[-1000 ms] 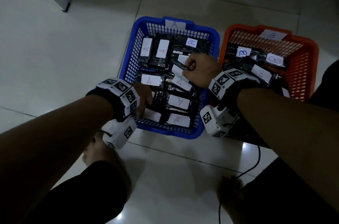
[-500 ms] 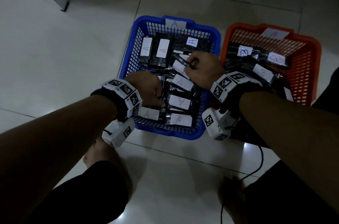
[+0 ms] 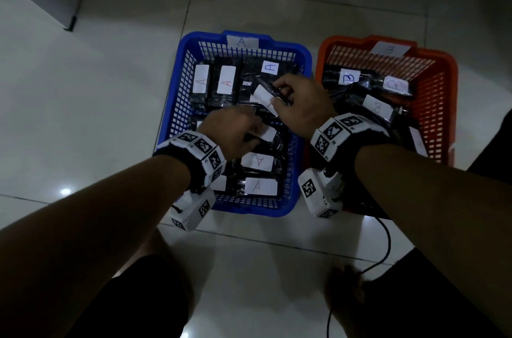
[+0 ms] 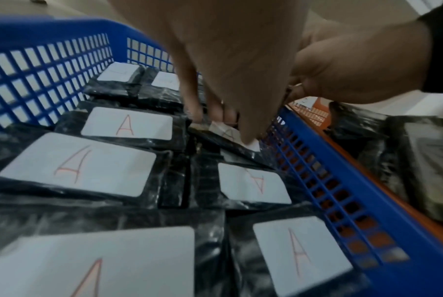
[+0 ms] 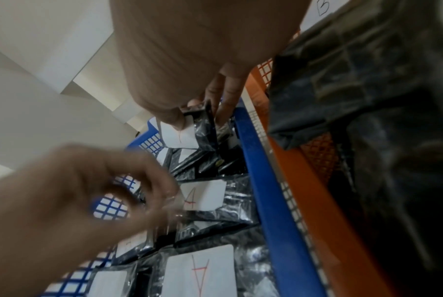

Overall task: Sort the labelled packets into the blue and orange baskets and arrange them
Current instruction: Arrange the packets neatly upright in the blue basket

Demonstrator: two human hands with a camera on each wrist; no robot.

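The blue basket (image 3: 177,94), tagged A, holds several black packets with white A labels. To its right stands the orange basket (image 3: 440,105), tagged B, with B-labelled packets (image 3: 347,78). My right hand (image 3: 277,96) pinches one A packet (image 3: 261,96) above the far middle of the blue basket; thumb and fingers (image 5: 172,118) clamp its edge, and the packet (image 5: 182,136) is tilted. My left hand (image 3: 255,132) reaches into the basket's middle. Its curled fingertips (image 4: 249,138) grip the edge of another A packet (image 4: 227,133), whose label (image 5: 202,195) also shows in the right wrist view.
Pale floor tiles (image 3: 83,116) surround the baskets. A dark cabinet corner (image 3: 69,24) stands at the far left. My bare feet and dark shorts are near the bottom, and a black cable (image 3: 385,251) trails from the right wrist camera.
My left hand has moved from the basket's near-left corner up and right to the middle packets. My right hand has kept its packet and shifted slightly.
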